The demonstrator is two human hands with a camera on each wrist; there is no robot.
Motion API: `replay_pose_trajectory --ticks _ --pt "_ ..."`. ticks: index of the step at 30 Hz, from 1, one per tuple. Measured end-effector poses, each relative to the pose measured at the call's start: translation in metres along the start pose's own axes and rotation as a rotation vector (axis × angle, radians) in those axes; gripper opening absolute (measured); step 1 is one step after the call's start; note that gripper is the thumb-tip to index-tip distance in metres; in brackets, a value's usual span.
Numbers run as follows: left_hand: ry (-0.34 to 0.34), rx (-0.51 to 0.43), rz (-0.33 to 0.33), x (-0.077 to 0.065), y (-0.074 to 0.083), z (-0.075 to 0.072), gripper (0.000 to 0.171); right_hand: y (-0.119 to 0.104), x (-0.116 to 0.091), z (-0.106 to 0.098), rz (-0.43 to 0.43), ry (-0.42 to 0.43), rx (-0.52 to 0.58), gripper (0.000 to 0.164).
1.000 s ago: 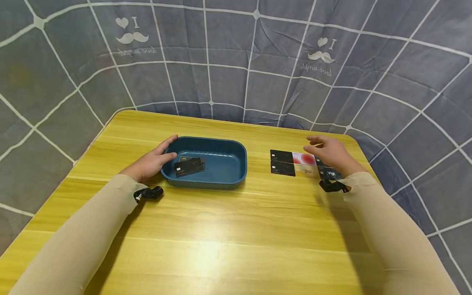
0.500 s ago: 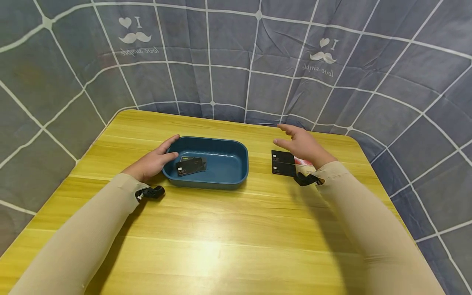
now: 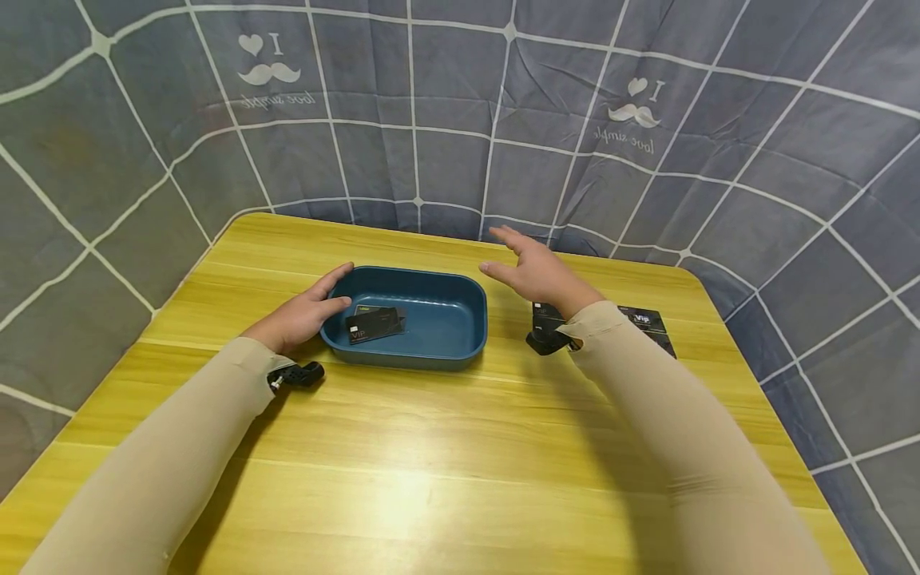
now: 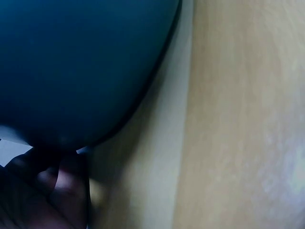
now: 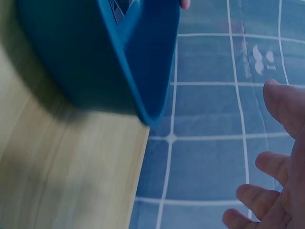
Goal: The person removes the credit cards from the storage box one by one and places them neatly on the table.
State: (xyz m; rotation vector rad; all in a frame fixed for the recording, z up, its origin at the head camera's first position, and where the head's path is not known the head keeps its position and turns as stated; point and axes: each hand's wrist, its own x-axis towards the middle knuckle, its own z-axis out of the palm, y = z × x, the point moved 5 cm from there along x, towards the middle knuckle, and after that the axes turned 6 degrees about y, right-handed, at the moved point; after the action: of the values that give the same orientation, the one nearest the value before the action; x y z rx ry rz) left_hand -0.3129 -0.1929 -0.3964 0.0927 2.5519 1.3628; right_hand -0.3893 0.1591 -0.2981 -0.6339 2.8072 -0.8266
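Note:
My left hand [image 3: 298,317] holds the left end of a blue plastic tub [image 3: 449,361], thumb over the rim and fingers along the outside. In the left wrist view, its fingers [image 4: 66,195] lie against the tub's dark wall. A black VIP card [image 3: 374,325] lies on top of other dark cards inside the tub, towards the left. My right hand [image 3: 535,271] is in the air just right of the tub with fingers spread, nothing in it. The right wrist view shows its separated fingertips [image 5: 252,195] beside the tub's corner.
On the table [image 3: 345,455], right of the tub, lie black cards [image 3: 647,319] in rows, partly covered by my right forearm and sleeve [image 3: 647,407]. A grey curtain [image 3: 446,96] with white grid lines hangs behind the table's back edge.
My right hand has moved left from above the cards to beside the tub, its fingers spreading. The right forearm now covers more of the cards. My left hand stays on the tub.

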Motion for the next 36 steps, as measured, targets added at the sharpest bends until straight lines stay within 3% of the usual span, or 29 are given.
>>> replay_pose_trajectory --ticks 16,36 --pt "0.013 0.004 -0.001 0.000 0.000 -0.001 0.070 -0.041 0.015 0.031 -0.095 -0.022 -0.091 0.080" --pt "0.001 -0.021 -0.004 0.000 -0.002 0.000 0.071 -0.105 0.039 0.084 -0.225 -0.086 -0.044 0.074"
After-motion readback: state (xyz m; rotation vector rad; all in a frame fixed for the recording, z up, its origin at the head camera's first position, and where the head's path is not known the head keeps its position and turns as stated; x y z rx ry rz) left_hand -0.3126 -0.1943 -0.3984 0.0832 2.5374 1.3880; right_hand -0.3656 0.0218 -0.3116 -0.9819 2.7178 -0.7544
